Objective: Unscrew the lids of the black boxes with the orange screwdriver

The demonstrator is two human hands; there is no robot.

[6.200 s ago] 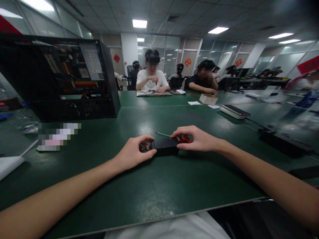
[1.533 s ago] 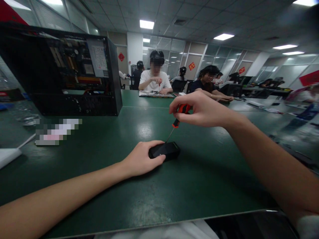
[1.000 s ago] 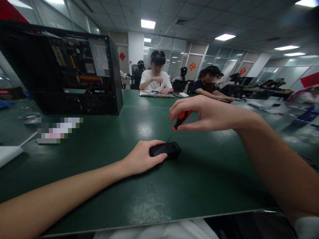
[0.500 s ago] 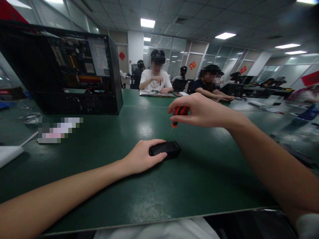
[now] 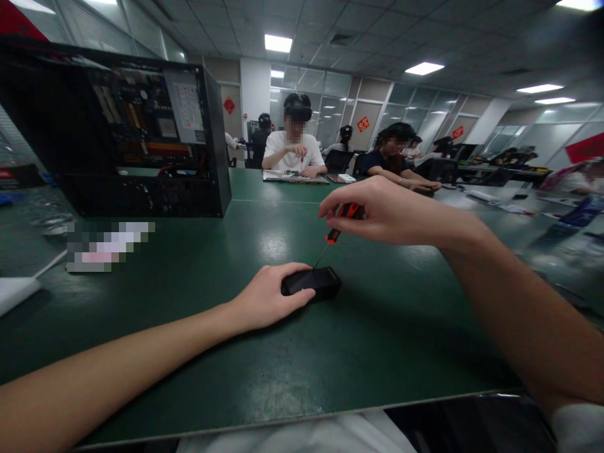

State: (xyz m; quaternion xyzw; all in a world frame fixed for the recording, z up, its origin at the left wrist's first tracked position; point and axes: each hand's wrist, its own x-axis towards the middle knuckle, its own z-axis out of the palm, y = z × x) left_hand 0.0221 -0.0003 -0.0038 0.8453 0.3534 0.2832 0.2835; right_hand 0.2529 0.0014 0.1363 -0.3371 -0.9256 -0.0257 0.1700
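Black box (image 5: 325,287): laid flat on green table (image 5: 268,396), frame centre; used as clock centre below.
Left hand (image 5: 268,299): at 9 o'clock, closed on box's end – thumb along near side, fingers over far side.
Right hand (image 5: 382,211): at 1 o'clock, raised; screwdriver (image 5: 333,236) gripped by its red-black handle.
Screwdriver: tilted, handle toward 1 o'clock; tip held at box's top, exact contact too small to tell.
Computer case (image 5: 218,145): stood at 10 o'clock, internals exposed.
White-shirted person (image 5: 287,146): seated at 12 o'clock, 1 tool held.
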